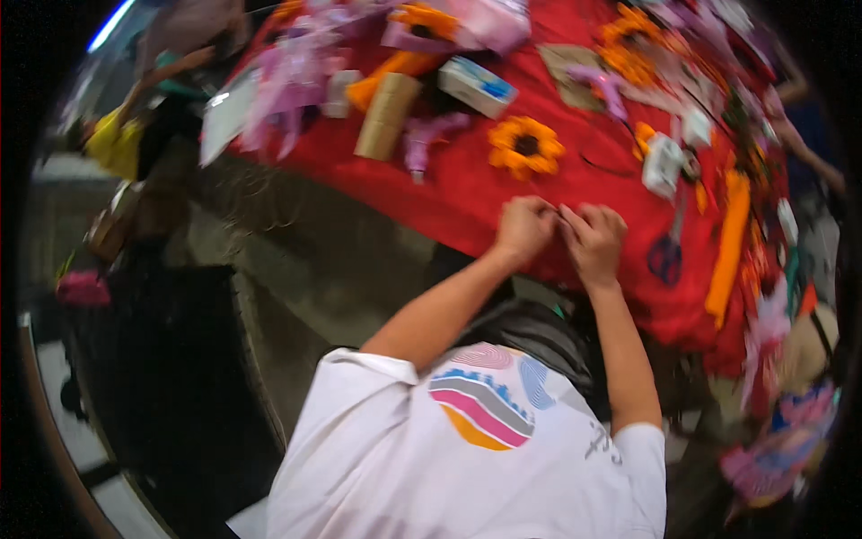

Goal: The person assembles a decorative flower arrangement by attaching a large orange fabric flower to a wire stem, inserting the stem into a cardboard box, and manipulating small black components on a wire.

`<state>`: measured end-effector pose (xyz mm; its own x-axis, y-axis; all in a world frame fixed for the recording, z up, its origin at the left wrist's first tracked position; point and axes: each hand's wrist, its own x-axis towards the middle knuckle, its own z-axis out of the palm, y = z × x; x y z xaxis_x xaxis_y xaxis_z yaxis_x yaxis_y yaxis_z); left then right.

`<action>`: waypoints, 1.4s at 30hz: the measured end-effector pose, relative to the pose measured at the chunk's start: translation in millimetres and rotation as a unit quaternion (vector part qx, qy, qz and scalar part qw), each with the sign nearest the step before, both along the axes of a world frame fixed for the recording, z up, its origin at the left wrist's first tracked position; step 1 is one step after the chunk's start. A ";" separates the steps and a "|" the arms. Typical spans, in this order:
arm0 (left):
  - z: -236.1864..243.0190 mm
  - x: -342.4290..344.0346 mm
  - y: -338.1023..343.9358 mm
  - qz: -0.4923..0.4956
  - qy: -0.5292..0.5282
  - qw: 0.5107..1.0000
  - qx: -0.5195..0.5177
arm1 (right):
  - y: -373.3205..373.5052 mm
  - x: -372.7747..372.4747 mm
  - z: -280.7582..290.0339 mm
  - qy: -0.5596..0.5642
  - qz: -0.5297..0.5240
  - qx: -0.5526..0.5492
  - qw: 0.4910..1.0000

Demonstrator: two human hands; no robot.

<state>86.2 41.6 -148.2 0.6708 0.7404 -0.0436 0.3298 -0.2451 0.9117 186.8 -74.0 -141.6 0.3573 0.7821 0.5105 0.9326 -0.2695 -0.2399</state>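
My left hand [526,228] and my right hand [596,241] meet fingertip to fingertip above the front edge of the red tablecloth [386,189]. Both are closed in a pinch. A tiny dark bit shows between them, too small and blurred to name. Just beyond my left hand lies an orange flower [540,148] with a dark brown centre. Farther left are a purple glue gun [429,142], a brown roll [388,115] and a white and blue box [478,87]. Dark-handled scissors [664,259] lie to the right of my right hand.
A second purple glue gun [603,88] and another orange flower [630,43] lie at the back. On the right are a white roll [663,165] and a long orange strip [729,242]. Purple wrapping hangs at the far left corner. Other people stand near both ends.
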 end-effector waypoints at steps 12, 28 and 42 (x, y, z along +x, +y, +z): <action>13.5 -7.7 -16.7 0.022 -0.023 0.957 -0.288 | -7.1 -1.4 -4.7 0.040 -0.024 0.025 0.999; 14.5 -17.3 -20.8 0.015 0.005 0.988 -0.156 | -3.6 1.5 -1.0 0.020 -0.009 0.016 1.000; 19.6 -33.0 -4.6 -0.092 0.070 0.984 0.135 | 4.9 -8.2 -4.3 0.024 -0.054 0.029 0.998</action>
